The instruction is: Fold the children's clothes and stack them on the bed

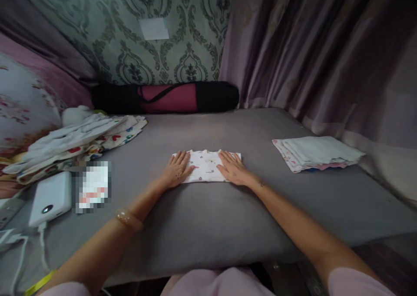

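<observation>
A small folded white cloth (206, 167) with a scattered dark and pink print lies on the grey bed sheet in front of me. It looks like a garment folded into a flat rectangle, its long sides running left to right. My left hand (177, 170) rests flat on its left end, fingers stretched out. On the right end my right hand (233, 167) lies flat too, fingers apart. Both palms cover the cloth's ends, and the middle shows between them. Neither hand grips anything.
A stack of folded cloths (319, 152) lies to the right. Loose garments (81, 137) are heaped at the left. Nearer stands a white power bank (54, 198) with a plugged cable (43, 246). A black and maroon long bag (166, 98) lies along the patterned wall; curtains (293, 57) hang right.
</observation>
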Demonstrator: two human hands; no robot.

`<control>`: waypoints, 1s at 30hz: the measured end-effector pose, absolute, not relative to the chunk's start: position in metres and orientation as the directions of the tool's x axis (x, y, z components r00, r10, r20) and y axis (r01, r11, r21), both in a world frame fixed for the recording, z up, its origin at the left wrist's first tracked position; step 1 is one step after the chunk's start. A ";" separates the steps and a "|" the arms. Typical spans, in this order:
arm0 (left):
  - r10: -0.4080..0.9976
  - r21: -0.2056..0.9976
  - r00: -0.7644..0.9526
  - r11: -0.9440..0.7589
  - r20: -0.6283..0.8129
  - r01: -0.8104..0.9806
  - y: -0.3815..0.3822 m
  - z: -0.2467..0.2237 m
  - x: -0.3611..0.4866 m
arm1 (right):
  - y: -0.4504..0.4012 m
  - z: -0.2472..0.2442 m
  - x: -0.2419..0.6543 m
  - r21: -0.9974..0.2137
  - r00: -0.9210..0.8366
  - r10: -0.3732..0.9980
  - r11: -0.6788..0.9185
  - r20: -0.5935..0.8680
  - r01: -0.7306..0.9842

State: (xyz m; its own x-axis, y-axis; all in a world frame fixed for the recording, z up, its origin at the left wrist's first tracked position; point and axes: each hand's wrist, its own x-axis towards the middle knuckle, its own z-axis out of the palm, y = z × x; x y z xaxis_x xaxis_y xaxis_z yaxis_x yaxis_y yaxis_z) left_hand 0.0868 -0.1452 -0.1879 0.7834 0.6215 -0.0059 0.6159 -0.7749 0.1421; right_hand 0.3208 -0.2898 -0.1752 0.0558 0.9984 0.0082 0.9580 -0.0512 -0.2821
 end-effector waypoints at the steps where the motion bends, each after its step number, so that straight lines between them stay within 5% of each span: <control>1: 0.622 0.162 0.783 -0.771 -0.021 0.616 -0.142 -0.183 0.087 | -0.287 -0.172 0.325 -0.319 0.051 0.999 -0.053 -0.015 0.946; 4: 0.628 0.237 0.777 -0.749 -0.041 0.618 -0.125 -0.163 0.087 | -0.277 -0.162 0.345 -0.390 0.073 0.997 -0.061 0.018 0.919; 7: 0.654 0.283 0.752 -0.709 -0.078 0.646 -0.104 -0.151 0.089 | -0.271 -0.157 0.366 -0.335 0.172 0.982 -0.139 0.073 0.932; 12: 0.646 0.363 0.740 -0.654 -0.187 0.664 -0.077 -0.150 0.098 | -0.267 -0.156 0.383 -0.286 0.218 0.973 -0.230 -0.073 0.930; 21: 0.625 0.630 0.694 -0.387 -0.358 0.673 -0.071 -0.143 0.107 | -0.249 -0.147 0.390 -0.503 0.181 0.965 -0.255 -0.192 0.826; 30: 0.475 0.813 0.861 -0.420 -0.180 0.402 -0.087 -0.089 0.077 | -0.280 -0.118 0.396 -0.834 0.143 0.983 -0.170 -0.111 0.525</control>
State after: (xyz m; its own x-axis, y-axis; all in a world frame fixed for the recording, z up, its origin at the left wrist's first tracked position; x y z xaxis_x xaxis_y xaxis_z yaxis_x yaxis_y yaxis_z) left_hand 0.0767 -0.0870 -0.0886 0.8610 0.4755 -0.1803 0.4024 -0.4202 0.8133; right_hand 0.3962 -0.2800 -0.1178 0.1434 0.9834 -0.1108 0.5250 -0.1705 -0.8338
